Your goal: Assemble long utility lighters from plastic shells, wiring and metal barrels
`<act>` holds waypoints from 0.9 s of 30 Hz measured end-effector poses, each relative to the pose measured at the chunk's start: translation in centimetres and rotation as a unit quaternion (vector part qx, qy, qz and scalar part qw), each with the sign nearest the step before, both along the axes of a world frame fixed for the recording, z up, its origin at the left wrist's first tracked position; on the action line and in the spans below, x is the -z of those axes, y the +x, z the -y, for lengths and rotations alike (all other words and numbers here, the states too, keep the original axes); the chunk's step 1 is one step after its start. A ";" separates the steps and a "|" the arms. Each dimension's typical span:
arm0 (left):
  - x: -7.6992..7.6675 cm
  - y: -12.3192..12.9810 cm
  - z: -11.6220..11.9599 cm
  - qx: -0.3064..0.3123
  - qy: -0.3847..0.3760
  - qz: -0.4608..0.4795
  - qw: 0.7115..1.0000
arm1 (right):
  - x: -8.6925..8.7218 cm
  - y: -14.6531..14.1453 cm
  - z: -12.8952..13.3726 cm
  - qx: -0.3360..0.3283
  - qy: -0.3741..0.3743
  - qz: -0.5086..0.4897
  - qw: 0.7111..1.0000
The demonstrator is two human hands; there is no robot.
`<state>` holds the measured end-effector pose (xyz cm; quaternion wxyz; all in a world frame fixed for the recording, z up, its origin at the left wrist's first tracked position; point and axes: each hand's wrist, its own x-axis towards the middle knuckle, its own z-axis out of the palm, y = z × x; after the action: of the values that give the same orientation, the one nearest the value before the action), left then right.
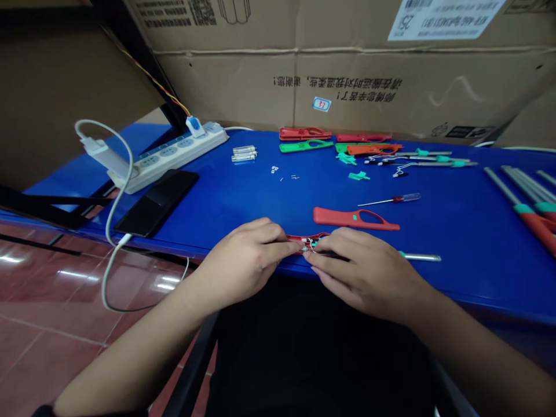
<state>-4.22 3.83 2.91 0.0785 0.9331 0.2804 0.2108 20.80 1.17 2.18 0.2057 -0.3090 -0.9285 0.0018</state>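
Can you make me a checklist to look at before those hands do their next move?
1. Left hand and right hand on the slim red plastic casing: ok.
2. Casing closed: not ok, thin wires show.
3. Wires sitting right: cannot tell, fingers hide them.
4. Red-handled metal screwdriver lying on the blue table: ok.
5. Tiny metal bits away from the hands: ok.

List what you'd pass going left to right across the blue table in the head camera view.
Power strip → small clear tubes → tiny white pieces → red plastic handle → metal rods
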 end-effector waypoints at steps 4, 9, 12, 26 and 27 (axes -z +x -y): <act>0.4 0.1 0.0 0.002 -0.005 0.016 1.000 | -0.2 -0.3 -0.1 0.000 0.009 0.030 1.000; 0.5 0.3 0.1 -0.006 0.009 0.007 1.000 | -0.5 -0.5 -0.2 0.005 -0.003 0.042 0.999; 0.7 0.2 0.1 -0.008 0.007 0.022 1.000 | -0.6 -0.5 0.0 0.003 0.001 0.043 0.999; 1.3 0.0 0.2 -0.008 -0.003 0.066 0.998 | -1.2 4.5 0.8 0.134 0.025 -0.110 0.985; 1.3 0.0 0.2 -0.009 -0.001 0.066 0.998 | -1.1 4.6 0.9 0.132 0.016 -0.100 0.986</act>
<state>-4.17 3.65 1.59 0.0962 0.9145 0.2830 0.2726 25.36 0.29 3.24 0.3004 -0.4238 -0.8544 -0.0092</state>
